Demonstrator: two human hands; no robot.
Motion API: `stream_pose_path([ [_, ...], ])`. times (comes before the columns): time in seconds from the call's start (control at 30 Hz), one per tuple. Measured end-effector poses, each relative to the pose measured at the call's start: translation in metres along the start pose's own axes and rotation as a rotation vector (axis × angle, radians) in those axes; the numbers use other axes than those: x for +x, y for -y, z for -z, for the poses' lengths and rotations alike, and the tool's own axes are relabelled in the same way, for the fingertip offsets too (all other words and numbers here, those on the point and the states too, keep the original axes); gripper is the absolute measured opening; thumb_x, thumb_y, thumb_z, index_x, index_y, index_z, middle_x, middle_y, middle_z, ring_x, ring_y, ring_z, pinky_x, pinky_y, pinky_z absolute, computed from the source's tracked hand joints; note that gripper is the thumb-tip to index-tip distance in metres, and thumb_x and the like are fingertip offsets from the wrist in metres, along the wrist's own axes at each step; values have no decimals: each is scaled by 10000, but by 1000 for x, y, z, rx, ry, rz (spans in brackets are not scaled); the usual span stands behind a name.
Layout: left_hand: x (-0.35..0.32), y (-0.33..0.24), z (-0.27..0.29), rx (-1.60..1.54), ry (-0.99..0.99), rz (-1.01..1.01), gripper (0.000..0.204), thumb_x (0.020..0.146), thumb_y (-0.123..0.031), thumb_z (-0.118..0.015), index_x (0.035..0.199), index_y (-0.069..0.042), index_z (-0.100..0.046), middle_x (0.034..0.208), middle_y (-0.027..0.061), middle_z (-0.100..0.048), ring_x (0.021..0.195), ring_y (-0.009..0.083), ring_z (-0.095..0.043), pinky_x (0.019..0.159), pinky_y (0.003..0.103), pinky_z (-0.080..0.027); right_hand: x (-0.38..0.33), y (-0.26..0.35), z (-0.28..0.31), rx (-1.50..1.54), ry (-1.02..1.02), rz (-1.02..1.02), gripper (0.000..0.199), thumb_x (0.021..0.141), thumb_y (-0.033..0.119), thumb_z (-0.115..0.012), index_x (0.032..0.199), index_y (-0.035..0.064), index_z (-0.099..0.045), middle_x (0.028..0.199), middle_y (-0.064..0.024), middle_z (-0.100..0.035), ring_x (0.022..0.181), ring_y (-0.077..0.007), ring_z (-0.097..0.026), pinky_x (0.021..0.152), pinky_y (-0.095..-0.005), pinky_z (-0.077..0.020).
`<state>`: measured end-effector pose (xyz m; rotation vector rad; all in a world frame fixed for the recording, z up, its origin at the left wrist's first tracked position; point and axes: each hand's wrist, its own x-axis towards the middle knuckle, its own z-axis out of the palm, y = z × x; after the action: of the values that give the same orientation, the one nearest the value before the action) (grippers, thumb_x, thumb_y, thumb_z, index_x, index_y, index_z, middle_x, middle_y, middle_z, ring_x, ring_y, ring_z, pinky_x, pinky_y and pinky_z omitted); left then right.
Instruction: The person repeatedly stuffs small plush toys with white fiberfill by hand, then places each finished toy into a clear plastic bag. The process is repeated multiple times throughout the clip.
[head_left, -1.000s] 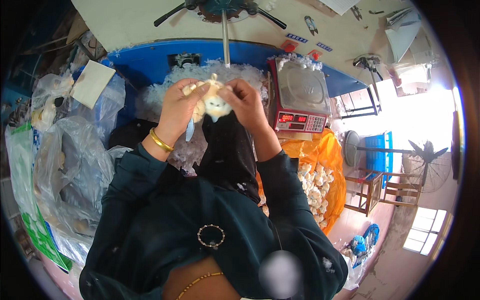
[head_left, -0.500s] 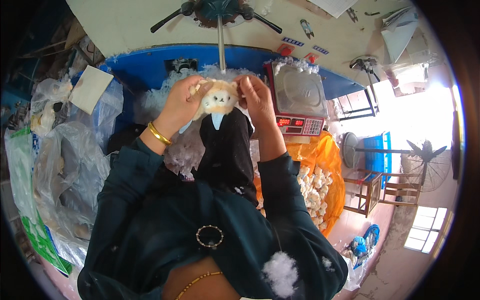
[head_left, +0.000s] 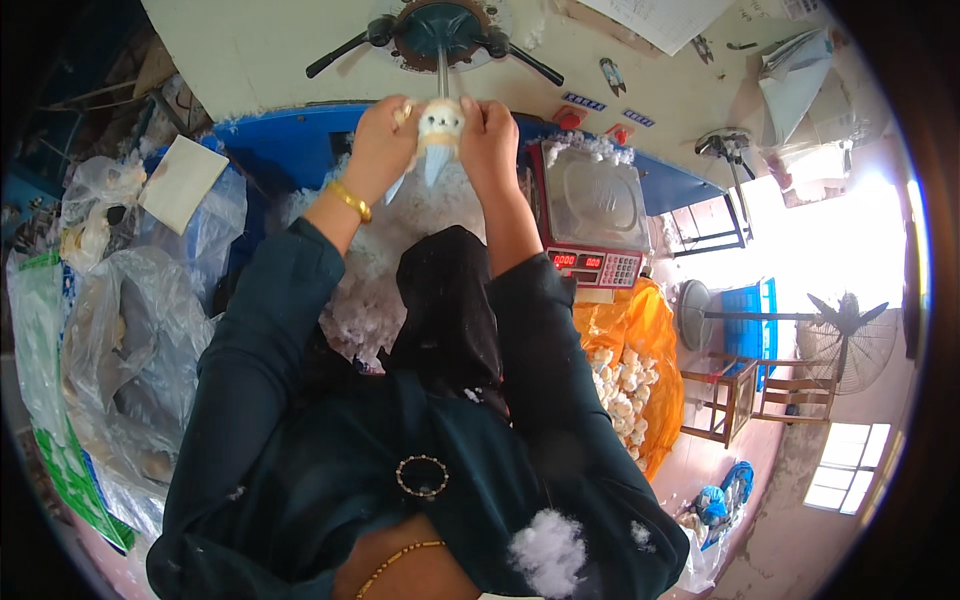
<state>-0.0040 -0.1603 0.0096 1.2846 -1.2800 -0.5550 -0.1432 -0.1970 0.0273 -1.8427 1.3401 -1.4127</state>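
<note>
Since the earlier frames, both hands and the small plush toy (head_left: 440,122) have moved up the frame, away from the black-clad knee and to the lower end of the metal tube (head_left: 443,78). The toy is now at upper centre, between the hands, its pale face turned toward the camera. The left hand (head_left: 386,145) grips it from the left side of the frame, fingers curled around the tan fabric; the right hand (head_left: 488,143) closes on its right edge, thumb beside the face. A light-blue flap (head_left: 437,165) hangs below the face, in the gap between the hands, and another blue piece (head_left: 396,188) hangs just under the left hand. The tube meets the toy's top edge; whether it goes inside cannot be told. White fluff (head_left: 425,215) lies below the hands. Right of centre stands a red scale (head_left: 595,205), with an orange bag (head_left: 665,370) of pale plush pieces (head_left: 622,395) beneath it in the frame.
</note>
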Motion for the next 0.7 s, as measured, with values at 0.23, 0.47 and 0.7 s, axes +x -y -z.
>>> stream_pose_path([
  [0.23,32,15,-14,-219,3,126,223,911,-182,-592,885,36,-630,714,105,-632,629,151,-568,590,302,-452,47,-9,-21,-18,33,-88,346,874,262,-649,790,-70,-604,718,-220,-630,694,-360,-626,648,-413,-478],
  [0.47,-14,2,6,-246,72,136,151,941,-147,-588,899,-5,-618,740,-22,-565,657,38,-471,571,214,-408,-5,-1,3,54,21,-53,277,896,222,-636,830,-44,-594,717,-183,-632,636,-284,-611,620,-363,-481],
  [0.7,-33,-23,-6,82,-52,-146,75,830,-78,-634,878,-20,-630,846,165,-633,765,353,-588,675,378,-470,-15,-21,20,117,33,6,212,901,189,-638,855,-5,-569,687,-126,-597,585,-201,-544,575,-315,-458],
])
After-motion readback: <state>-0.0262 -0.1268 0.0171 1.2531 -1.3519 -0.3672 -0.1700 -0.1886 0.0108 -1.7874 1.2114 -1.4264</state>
